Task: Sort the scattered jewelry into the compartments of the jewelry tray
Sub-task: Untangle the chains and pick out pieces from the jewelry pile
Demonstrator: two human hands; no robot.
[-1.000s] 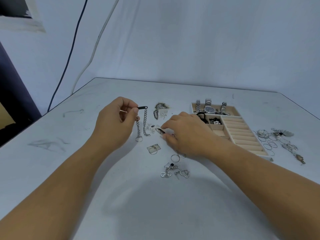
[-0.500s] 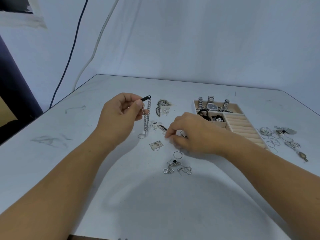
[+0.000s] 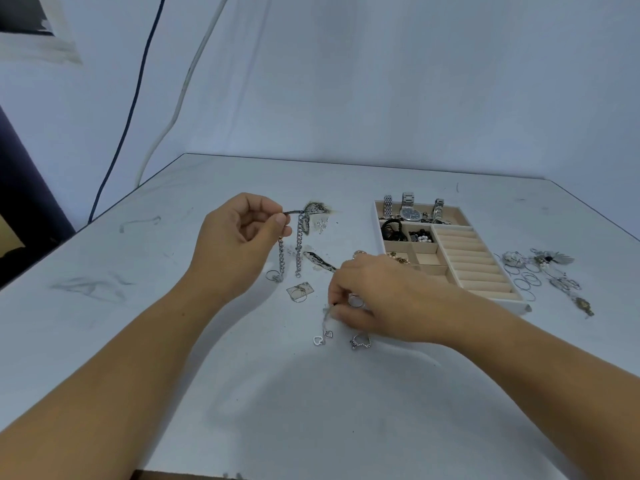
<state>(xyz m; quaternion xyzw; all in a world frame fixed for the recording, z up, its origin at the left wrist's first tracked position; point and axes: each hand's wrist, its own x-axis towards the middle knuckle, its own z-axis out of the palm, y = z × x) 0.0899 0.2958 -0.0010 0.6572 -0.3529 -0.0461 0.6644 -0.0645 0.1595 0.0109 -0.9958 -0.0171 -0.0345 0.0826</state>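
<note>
Silver chain (image 3: 298, 249) hangs in two strands from my left hand (image 3: 239, 244). My thumb and forefinger pinch it near its dark end piece, above the white table (image 3: 173, 341), and the lowest links and an end ring reach down to the tabletop. My right hand (image 3: 384, 299) is lower and nearer, its fingers curled down over the loose pieces. It pinches what looks like a fine pendant chain (image 3: 326, 315), though blur leaves me unsure. Two small heart charms (image 3: 318, 340) lie just below those fingertips, with a heart-shaped ring (image 3: 360, 341) beside them. The jewelry tray (image 3: 376, 223) sits to the right, beyond my right hand, with watches (image 3: 410, 213) in its far compartment and ring rolls along its right side. Thin hoops (image 3: 524, 280) lie scattered on the table right of the tray.
</note>
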